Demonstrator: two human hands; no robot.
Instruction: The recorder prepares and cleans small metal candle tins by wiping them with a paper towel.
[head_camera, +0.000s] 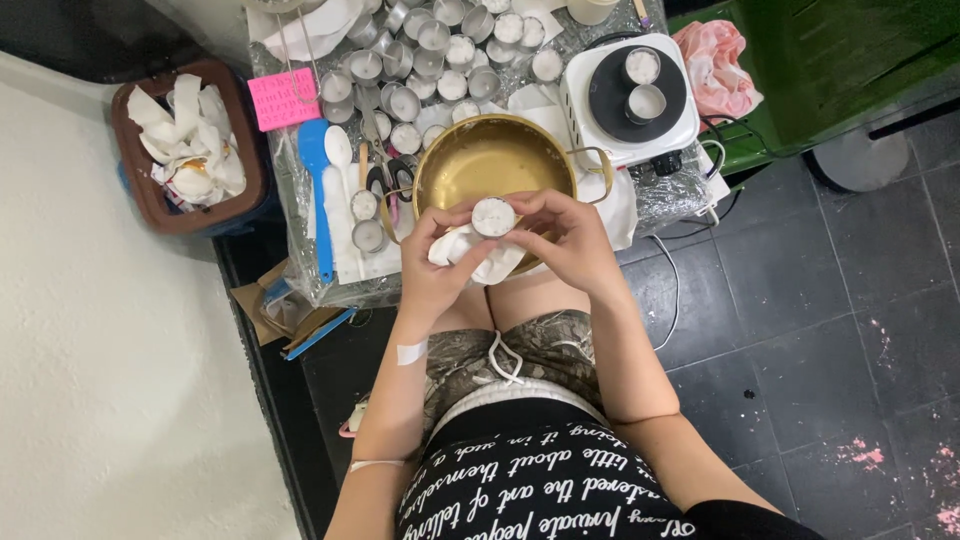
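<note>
Both hands meet over my lap in front of a brass pot (470, 165). My left hand (432, 265) grips a crumpled white tissue (462, 250) and steadies a small round metal cup (493, 216) filled with white wax. My right hand (570, 238) pinches the same cup from the right side. The cup sits just over the pot's near rim.
Several small wax-filled metal cups (440, 55) crowd the low table behind the pot. A white electric hotplate (632, 95) carries two cups. A blue spatula (318, 190), a pink card (282, 98), a brown bin of tissues (185, 140) and a pink cloth (712, 65) surround them.
</note>
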